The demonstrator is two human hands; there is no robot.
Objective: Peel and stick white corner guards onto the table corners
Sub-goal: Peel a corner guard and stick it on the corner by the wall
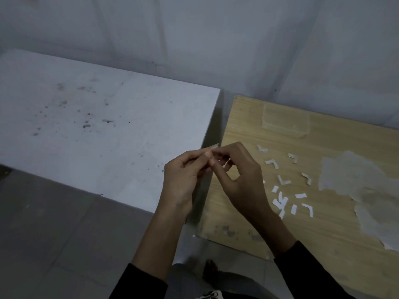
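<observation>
So, two desks here, side by side with a thin gap between them: a white desk (86, 115) with dark specks at 9 o'clock and a wooden desk (323, 234) at 3 o'clock.

Both hands are up over that gap, just about at the white desk's near corner. The left hand (183, 175) and right hand (239, 175) meet at the fingertips. Each grip is pinching the same small pale corner guard (212, 146), and one end of it pokes out toward 12 o'clock above the fingers. I can't tell if any backing is on or off, it's too tiny and dim.

At 3 o'clock from the hands, loose stuff is scattered on the wood:
- I count six L-shaped guards (272, 163), all lying apart from each other.
- There are about five or six flat white strips (300, 195), a couple of them crossed over each other at roughly 4 o'clock from the right hand.

The wooden desk also has two filmy patches (285, 121), one toward 12 o'clock and a bigger ragged one along the 3 o'clock edge.

Two black sleeves (306, 272) come in from 6 o'clock. One bare foot (211, 268) shows on the grey floor (54, 234) between them.
</observation>
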